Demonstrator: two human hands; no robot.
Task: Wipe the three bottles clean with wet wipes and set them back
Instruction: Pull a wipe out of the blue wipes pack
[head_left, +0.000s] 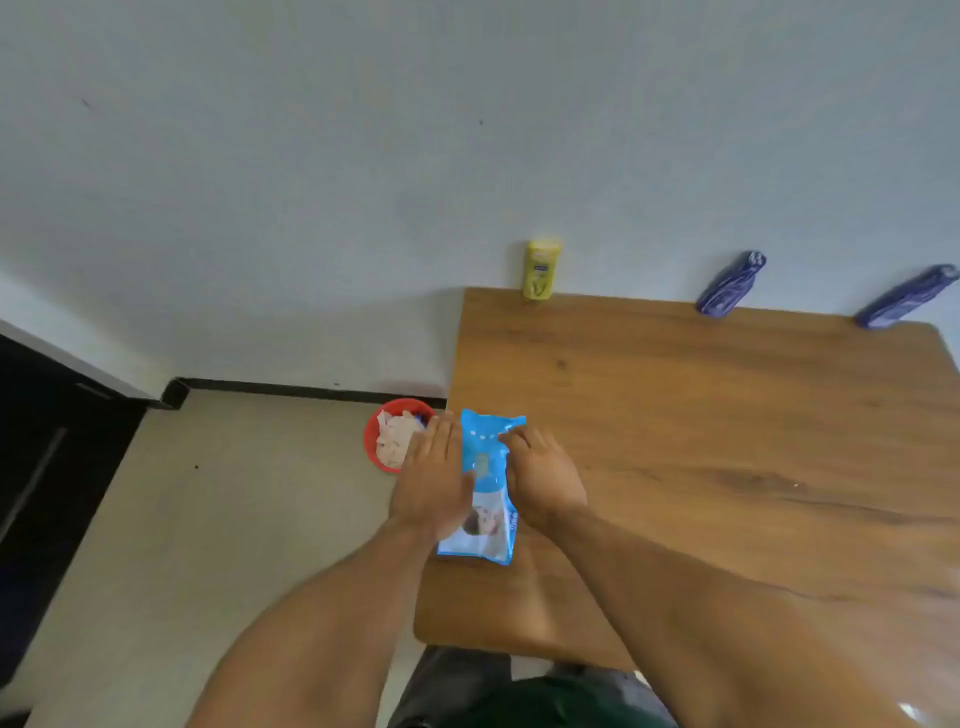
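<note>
While both hands lie on the wet-wipe pack (487, 441), none of the three bottles is being handled. Pack: blue, flat on the wooden table (727, 441), near its left edge and towards the near side. Left hand (435, 480): fingers straight and together, palm down on the pack's left side, overhanging the table edge. Right hand (541, 478): placed on the pack's right side, fingers curled at its upper part; whether they pinch a flap or a wipe cannot be told from this view. The hands are just apart, with a strip of pack showing between them.

Bottles: all stand along the far edge of the table against the wall. Yellow bottle (542, 270) at the far left corner; middle blue bottle (730, 283) well to its right; right blue bottle (906, 304) near the far right corner. All are well apart from the pack.

Floor: a red bin (370, 447) sits just beside the table's left edge, close to the left hand, holding crumpled white wipes (395, 439)
</note>
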